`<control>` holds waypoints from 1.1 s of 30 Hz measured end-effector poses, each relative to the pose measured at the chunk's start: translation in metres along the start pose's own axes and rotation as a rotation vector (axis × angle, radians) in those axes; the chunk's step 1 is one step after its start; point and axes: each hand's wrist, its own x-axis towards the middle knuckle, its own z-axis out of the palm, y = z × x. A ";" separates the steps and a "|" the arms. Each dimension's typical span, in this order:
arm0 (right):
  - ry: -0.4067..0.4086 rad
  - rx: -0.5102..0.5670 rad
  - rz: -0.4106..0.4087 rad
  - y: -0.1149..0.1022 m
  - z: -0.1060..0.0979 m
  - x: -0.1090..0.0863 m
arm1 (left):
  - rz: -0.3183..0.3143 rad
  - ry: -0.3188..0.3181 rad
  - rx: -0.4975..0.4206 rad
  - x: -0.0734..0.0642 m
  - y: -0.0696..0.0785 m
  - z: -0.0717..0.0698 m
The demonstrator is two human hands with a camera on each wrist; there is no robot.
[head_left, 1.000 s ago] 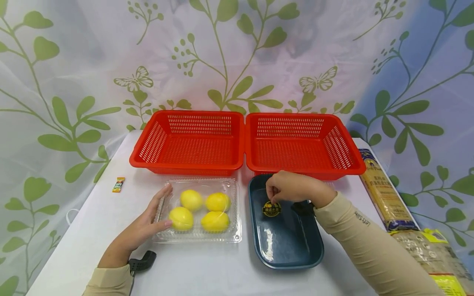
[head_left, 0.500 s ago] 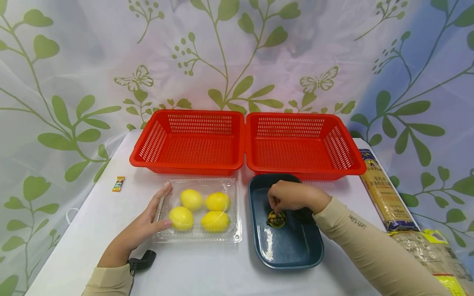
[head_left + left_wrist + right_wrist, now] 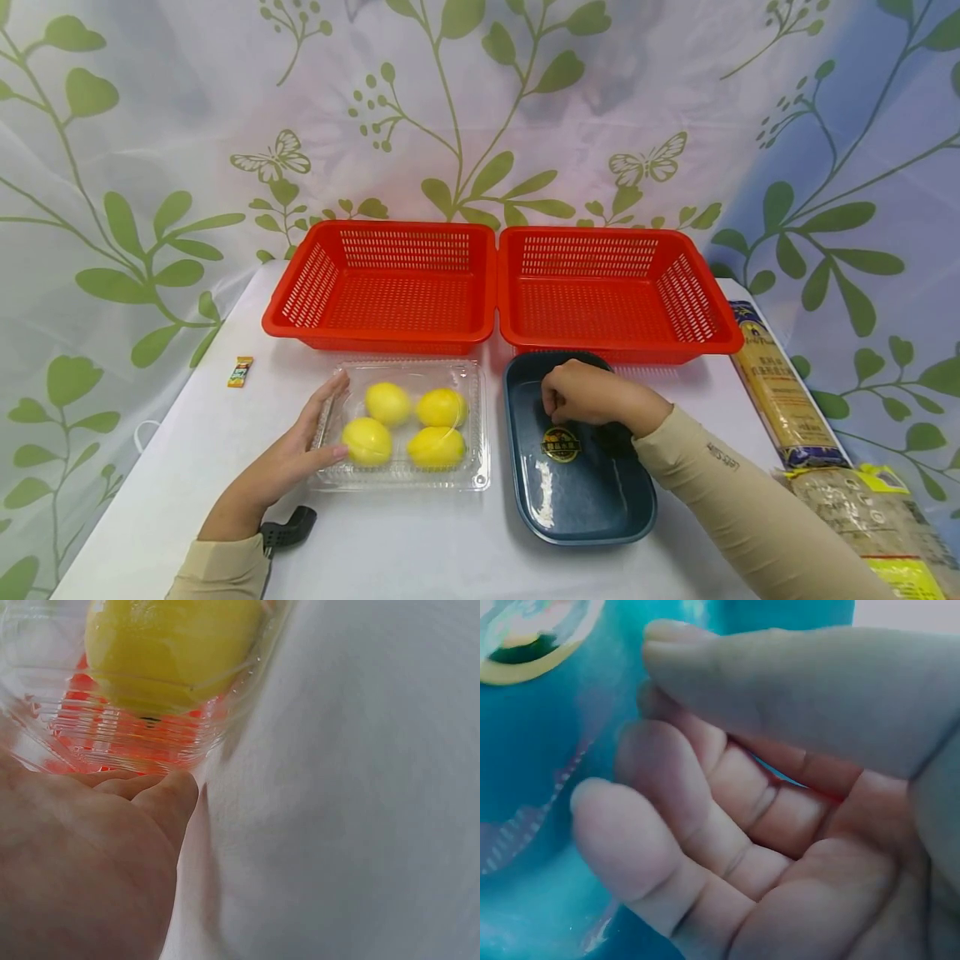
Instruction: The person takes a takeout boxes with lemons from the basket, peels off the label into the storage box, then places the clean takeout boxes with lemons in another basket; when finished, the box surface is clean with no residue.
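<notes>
My left hand (image 3: 296, 442) rests with extended fingers along the left side of a clear plastic clamshell box (image 3: 477, 417). Several yellow lemons (image 3: 388, 405) show through its lid. In the left wrist view, the fingertips (image 3: 176, 791) meet the ridged wall under one lemon (image 3: 169, 652). My right hand (image 3: 592, 396) is inside a dark blue tray (image 3: 555, 521), its fingers curled and thumb close to them. Just below those fingers is a round black-and-gold sticker (image 3: 561, 446) on the tray floor. In the right wrist view, the sticker (image 3: 532, 645) lies apart from the fingertips.
Two red perforated baskets (image 3: 382, 337) stand side by side behind the box and tray. A small candy packet (image 3: 240, 372) lies at the left. Long noodle pack (image 3: 787, 392) and a clear food bag (image 3: 847, 508) line the right edge. A patterned curtain hangs behind.
My right hand and the sticker have shifted slightly toward me and rightward inside the tray, then almost stopped. The left hand, the clamshell box and the lemons have stayed put.
</notes>
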 end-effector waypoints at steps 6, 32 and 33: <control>0.073 0.067 -0.010 0.002 -0.002 -0.005 | -0.003 0.001 -0.007 0.000 0.000 0.000; 0.426 0.671 0.063 0.021 -0.003 -0.041 | -0.003 0.006 -0.003 0.001 0.001 0.001; 0.440 0.691 0.069 0.022 -0.002 -0.042 | -0.006 0.006 -0.001 0.001 0.001 0.001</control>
